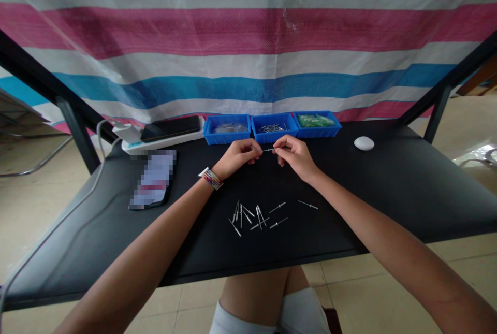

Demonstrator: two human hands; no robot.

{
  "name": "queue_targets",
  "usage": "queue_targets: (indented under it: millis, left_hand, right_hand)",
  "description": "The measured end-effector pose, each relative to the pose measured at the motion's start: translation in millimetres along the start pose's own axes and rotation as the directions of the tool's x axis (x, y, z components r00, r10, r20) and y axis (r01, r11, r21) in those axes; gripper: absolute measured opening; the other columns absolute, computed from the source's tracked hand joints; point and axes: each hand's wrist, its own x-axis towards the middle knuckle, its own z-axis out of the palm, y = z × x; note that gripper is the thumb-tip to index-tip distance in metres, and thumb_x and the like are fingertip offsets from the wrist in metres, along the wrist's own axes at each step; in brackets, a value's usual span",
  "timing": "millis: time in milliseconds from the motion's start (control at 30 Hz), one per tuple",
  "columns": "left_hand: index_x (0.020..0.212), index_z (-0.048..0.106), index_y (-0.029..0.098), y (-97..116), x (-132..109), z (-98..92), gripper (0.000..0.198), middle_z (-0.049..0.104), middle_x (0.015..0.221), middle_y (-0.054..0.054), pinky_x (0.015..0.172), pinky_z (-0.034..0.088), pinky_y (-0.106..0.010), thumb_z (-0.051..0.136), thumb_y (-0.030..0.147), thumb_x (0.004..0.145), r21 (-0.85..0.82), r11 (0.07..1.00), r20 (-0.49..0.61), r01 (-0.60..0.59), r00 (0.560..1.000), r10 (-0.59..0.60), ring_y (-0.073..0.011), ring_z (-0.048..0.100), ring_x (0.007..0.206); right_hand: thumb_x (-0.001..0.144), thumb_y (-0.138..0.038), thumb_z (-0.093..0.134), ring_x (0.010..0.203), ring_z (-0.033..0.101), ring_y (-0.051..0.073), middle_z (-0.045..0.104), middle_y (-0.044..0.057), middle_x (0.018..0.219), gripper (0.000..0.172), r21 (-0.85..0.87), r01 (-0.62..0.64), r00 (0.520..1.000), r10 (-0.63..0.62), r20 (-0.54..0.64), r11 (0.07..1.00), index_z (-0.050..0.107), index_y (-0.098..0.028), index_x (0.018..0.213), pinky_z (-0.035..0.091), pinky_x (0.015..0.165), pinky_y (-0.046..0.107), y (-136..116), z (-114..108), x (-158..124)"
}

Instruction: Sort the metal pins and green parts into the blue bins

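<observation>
Between my two hands runs a thin silver pop rivet (268, 150), held level just in front of the blue bins. My left hand (243, 154) pinches one end of it, and my right hand (293, 154) pinches the other. Several loose pop rivets (248, 215) lie scattered on the black table nearer to me, one apart on the right. Behind my hands, the middle blue bin (275, 135) holds a heap of similar silver pieces.
A left blue bin (227, 138) contains clear plastic bags; a right blue bin (317, 132) contains green items. Further left are a white power strip (163, 142) with a dark phone (171, 128) on it and another phone (152, 178). A white mouse (364, 143) sits at right.
</observation>
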Motion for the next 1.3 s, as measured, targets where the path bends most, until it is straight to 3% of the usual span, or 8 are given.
queue_targets:
  millis: [167, 433, 1100, 1300]
  left_hand:
    - [0.087, 0.069, 0.015, 3, -2, 2.2, 0.023, 0.064, 0.077, -0.001, 0.06, 0.049, -0.023, 0.077, 0.036, 0.082, -0.007, 1.0, -0.02, -0.003, 1.0, 0.003, -0.011, 0.059, 0.065]
    - [0.086, 0.066, 0.016, 5, -1, 4.2, 0.03, 0.062, 0.074, 0.001, 0.06, 0.048, -0.022, 0.082, 0.041, 0.081, -0.01, 1.0, -0.026, 0.0, 1.0, 0.0, -0.0103, 0.057, 0.063]
    - [0.086, 0.069, 0.015, -3, 1, 0.6, 0.029, 0.065, 0.074, -0.002, 0.06, 0.048, -0.023, 0.07, 0.043, 0.09, -0.018, 1.0, -0.01, 0.014, 1.0, -0.015, -0.0111, 0.059, 0.063]
    - [0.089, 0.067, 0.014, -5, 0, 0.2, 0.024, 0.064, 0.075, 0.0, 0.059, 0.047, -0.022, 0.072, 0.038, 0.088, -0.039, 0.999, -0.031, 0.004, 1.0, -0.005, -0.0098, 0.059, 0.061]
  right_hand:
    - [0.082, -0.041, 0.074, 0.053, 0.061, 0.011, 0.069, 0.001, 0.079, 0.023, -0.005, -0.02, 1.0, 0.02, 0.012, 1.0, 0.067, -0.02, 0.086, 0.051, 0.05, 0.024, -1, -1, 1]
    - [0.075, -0.041, 0.083, 0.058, 0.06, 0.012, 0.064, -0.001, 0.081, 0.029, -0.02, 0.006, 1.0, -0.007, -0.021, 1.0, 0.067, -0.02, 0.089, 0.051, 0.05, 0.024, -1, 2, -1]
    - [0.078, -0.031, 0.082, 0.062, 0.059, 0.011, 0.067, 0.001, 0.091, 0.022, -0.033, 0.077, 0.996, -0.079, -0.047, 0.996, 0.07, -0.02, 0.092, 0.05, 0.052, 0.024, 2, 1, -1]
    - [0.075, -0.035, 0.082, 0.056, 0.061, 0.011, 0.067, 0.0, 0.088, 0.025, -0.006, 0.0, 0.998, -0.001, -0.062, 1.0, 0.071, -0.02, 0.091, 0.051, 0.049, 0.024, 0, 2, -1]
